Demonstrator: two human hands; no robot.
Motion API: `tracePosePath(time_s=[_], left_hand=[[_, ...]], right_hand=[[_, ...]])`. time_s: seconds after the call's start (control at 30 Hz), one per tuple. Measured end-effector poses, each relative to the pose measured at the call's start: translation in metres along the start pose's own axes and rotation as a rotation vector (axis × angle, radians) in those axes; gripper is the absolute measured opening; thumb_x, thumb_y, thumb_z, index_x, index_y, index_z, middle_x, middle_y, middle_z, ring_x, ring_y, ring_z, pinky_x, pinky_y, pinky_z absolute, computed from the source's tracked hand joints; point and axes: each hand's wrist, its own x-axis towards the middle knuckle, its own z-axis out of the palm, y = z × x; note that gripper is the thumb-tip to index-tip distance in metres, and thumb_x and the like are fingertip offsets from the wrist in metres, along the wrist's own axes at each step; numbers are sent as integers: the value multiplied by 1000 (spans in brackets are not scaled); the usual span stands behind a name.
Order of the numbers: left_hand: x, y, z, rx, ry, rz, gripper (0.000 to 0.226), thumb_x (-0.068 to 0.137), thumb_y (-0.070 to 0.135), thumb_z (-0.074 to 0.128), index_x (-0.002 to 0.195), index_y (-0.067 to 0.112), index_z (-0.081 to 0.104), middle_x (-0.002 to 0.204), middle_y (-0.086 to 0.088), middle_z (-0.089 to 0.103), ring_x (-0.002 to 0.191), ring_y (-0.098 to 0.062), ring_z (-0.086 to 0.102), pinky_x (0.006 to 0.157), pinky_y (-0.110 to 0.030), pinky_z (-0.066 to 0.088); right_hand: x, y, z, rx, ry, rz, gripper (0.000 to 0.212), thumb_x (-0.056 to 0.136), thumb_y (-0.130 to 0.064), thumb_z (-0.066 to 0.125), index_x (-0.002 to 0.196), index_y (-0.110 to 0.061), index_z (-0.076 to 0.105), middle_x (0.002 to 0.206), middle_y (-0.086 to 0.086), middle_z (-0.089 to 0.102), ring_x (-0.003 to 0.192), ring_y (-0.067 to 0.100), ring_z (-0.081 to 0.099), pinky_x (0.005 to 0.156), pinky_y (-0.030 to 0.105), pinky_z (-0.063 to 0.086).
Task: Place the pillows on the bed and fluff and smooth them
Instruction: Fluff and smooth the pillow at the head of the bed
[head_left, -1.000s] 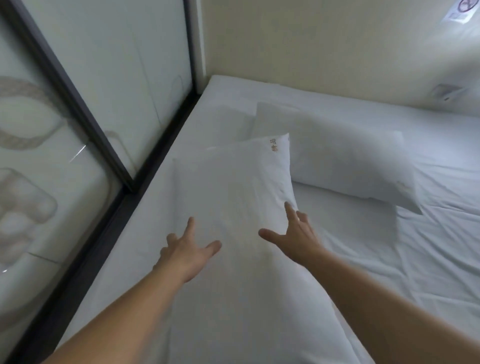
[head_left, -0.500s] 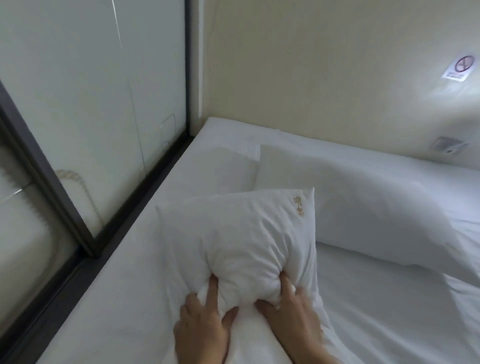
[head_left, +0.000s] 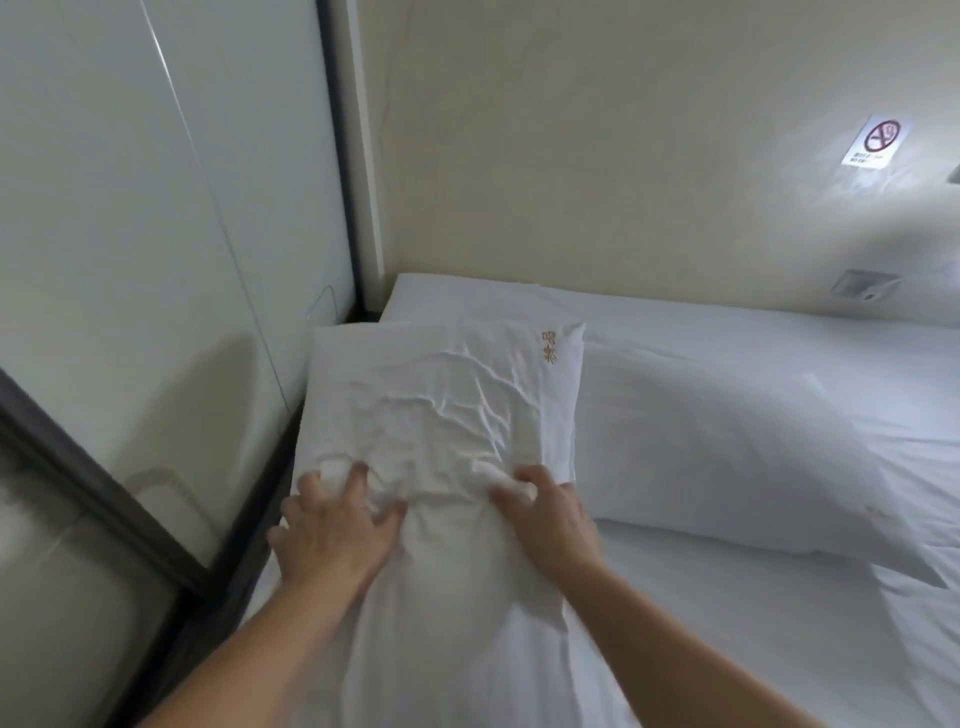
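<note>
A: Pillow placement, where is it lying?

B: The near pillow (head_left: 441, 415) is lying on the bed (head_left: 727, 649) at its left head corner, its left edge running along the glass panel (head_left: 156, 260) and its far end sitting near the beige wall (head_left: 597, 156). A gold embroidered mark (head_left: 549, 347) is showing at its far right corner.

A: And the hands?

B: Both are pressing down on its near half. The left hand (head_left: 332, 530) is lying with fingers (head_left: 358, 475) spread and curling into the crumpled cover. The right hand (head_left: 550, 512) is bunching a fold of fabric, its fingers partly closing on it; how firm the pinch is, I cannot tell.

A: Anything beside it?

B: A second pillow (head_left: 727, 457) is resting just to the right, its left end tucking under the near one's right edge. A no-smoking sign (head_left: 878, 141) is hanging on the wall above.
</note>
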Motion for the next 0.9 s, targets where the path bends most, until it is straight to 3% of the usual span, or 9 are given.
tracePosePath(time_s=[0.07, 0.17, 0.3, 0.43, 0.5, 0.6, 0.7, 0.77, 0.9], left_hand=[[13, 6, 21, 71, -106, 68, 78, 76, 80, 29, 144, 47, 11, 157, -14, 2, 140, -42, 6, 106, -65, 17], [29, 27, 61, 79, -136, 191, 88, 70, 88, 14, 144, 47, -8, 158, -5, -21, 141, -39, -18, 107, -70, 3], [65, 68, 89, 99, -79, 267, 94, 58, 95, -2, 137, 49, -25, 156, 0, -29, 139, -37, -23, 104, -71, 0], [80, 83, 122, 69, -95, 221, 90, 56, 96, -2, 128, 54, -36, 155, 6, -29, 140, -32, -23, 104, -70, 4], [80, 82, 143, 93, -85, 199, 88, 57, 96, -3, 127, 55, -37, 157, 7, -25, 141, -31, -20, 104, -69, 9], [87, 80, 168, 120, -71, 192, 87, 58, 95, -2, 129, 56, -34, 158, 8, -19, 142, -30, -14, 102, -67, 14], [92, 78, 181, 160, -62, 181, 87, 59, 93, -3, 132, 55, -30, 159, 7, -15, 142, -31, -10, 101, -67, 17], [90, 80, 181, 182, -62, 159, 87, 60, 93, -1, 134, 55, -26, 160, 7, -10, 143, -32, -5, 101, -66, 18], [80, 84, 167, 240, -120, 115, 91, 57, 94, -3, 136, 53, -24, 160, 6, -10, 142, -34, -2, 101, -65, 16]], right_hand=[[25, 19, -4, -74, -29, 23, 53, 86, -64, 46, 131, -38, 42, 124, 11, 50, 115, 32, 51, 95, 40, 39], [70, 60, -27, -292, 74, -26, 58, 89, -55, 48, 141, -33, 32, 134, 10, 45, 119, 32, 46, 94, 43, 41], [142, 105, -83, -509, 130, -46, 87, 81, -55, 62, 148, -34, 11, 152, 5, 24, 131, 33, 31, 100, 46, 40], [220, 133, -136, -739, 7, -5, 138, 49, -70, 78, 145, -39, -17, 159, -2, -16, 145, 34, -9, 110, 66, 9], [249, 153, -138, -800, -63, -2, 147, 37, -77, 75, 144, -39, -18, 159, -2, -17, 144, 35, -11, 107, 70, 2], [271, 189, -111, -791, -22, -69, 129, 39, -81, 68, 143, -40, 5, 153, 2, 22, 138, 32, 22, 102, 64, 23], [277, 214, -88, -645, 112, -148, 80, 55, -70, 67, 121, -37, 37, 120, 2, 56, 110, 28, 53, 80, 43, 40], [271, 216, -85, -548, 147, -178, 50, 67, -58, 67, 102, -35, 40, 102, 3, 66, 90, 28, 62, 65, 36, 39], [239, 203, -109, -577, 159, -207, 35, 78, -43, 64, 98, -32, 38, 86, 10, 67, 77, 32, 63, 58, 33, 38]])
